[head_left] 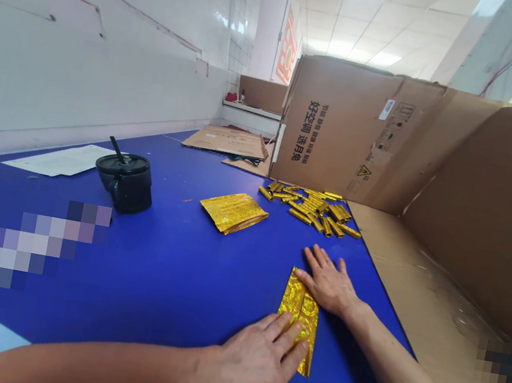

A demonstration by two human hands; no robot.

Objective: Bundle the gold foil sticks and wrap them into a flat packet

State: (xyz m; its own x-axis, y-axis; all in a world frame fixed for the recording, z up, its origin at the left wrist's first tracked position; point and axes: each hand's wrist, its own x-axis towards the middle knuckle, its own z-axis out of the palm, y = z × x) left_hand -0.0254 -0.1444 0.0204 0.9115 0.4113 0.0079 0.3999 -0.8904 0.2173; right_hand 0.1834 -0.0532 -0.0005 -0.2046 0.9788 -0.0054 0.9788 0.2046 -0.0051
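Note:
A folded sheet of shiny gold foil paper [300, 298] lies flat on the blue table, its long side pointing away from me. My left hand [256, 357] rests on the near part with fingers stretched out, covering some of it. At the far end, my right hand [331, 284] is spread open; its thumb touches the foil's upper right edge while the other fingers lie over the table. Further off sits a stack of gold foil sheets [232, 212]. Several small rolled gold foil pieces [317, 209] are heaped behind my right hand.
A black lidded mug [131, 186] with a stick in it stands at left, by a white paper sheet [60, 160]. A big cardboard box [341, 127] rises behind and right. Flattened cardboard [225, 140] lies at the back of the blue table [163, 267].

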